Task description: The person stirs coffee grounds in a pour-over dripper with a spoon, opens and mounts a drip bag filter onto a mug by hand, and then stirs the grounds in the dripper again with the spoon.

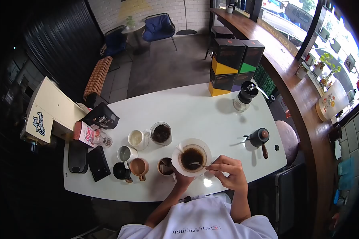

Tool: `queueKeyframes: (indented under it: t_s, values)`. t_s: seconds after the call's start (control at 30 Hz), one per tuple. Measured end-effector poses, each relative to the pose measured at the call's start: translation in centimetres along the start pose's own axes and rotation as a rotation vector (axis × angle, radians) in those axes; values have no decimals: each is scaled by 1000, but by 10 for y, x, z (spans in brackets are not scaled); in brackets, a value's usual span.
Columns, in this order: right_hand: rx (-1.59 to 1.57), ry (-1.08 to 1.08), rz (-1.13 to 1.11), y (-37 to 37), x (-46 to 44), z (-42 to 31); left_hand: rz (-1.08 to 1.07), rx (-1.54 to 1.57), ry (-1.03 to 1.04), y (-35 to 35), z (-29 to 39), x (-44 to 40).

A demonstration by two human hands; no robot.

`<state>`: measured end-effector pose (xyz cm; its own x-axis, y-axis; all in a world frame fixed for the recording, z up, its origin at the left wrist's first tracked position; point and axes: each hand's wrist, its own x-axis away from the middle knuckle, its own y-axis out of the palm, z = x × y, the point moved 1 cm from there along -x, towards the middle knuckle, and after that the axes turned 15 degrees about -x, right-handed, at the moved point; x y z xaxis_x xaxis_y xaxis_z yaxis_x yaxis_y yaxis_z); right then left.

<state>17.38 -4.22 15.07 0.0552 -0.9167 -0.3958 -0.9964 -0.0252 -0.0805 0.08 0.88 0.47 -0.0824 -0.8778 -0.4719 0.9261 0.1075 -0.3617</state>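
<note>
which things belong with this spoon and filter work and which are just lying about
Belonging:
pale filter cone, left hand beside it
spoon, in the right hand
kettle, probably

Likely just lying about:
stacked boxes
pink carton
slatted bench

Glossy White Curved-Edged Table Carrying Mugs

Stacked black, yellow and green boxes are standing along the far edge, a black-topped clear glass grinder by the far right corner, and a wooden-handled black pot near the right edge. A black pouch and a pink-and-white box are standing by the left edge. A flat black slab is lying toward the near left corner; white, black and brown mugs are clustering toward the near edge.
</note>
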Motion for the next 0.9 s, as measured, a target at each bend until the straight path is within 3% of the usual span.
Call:
queueKeyframes:
  t_s: [0.17,0.4,0.6,0.67,0.9]
  values:
    - [-4,-86,-63,0,0,-4,-18,70,-35,-2,3,-2]
    - [23,-9,-110,5,-4,-3,-27,32,-32,0,1,-1]
    - [73,30,-19,6,-7,3,-11,77,-44,-1,-2,1]
    - [89,29,8,5,-8,4,-119,66,-41,-2,-6,3]
    - [111,78,31,7,-7,7,-34,46,-26,7,-20,12]
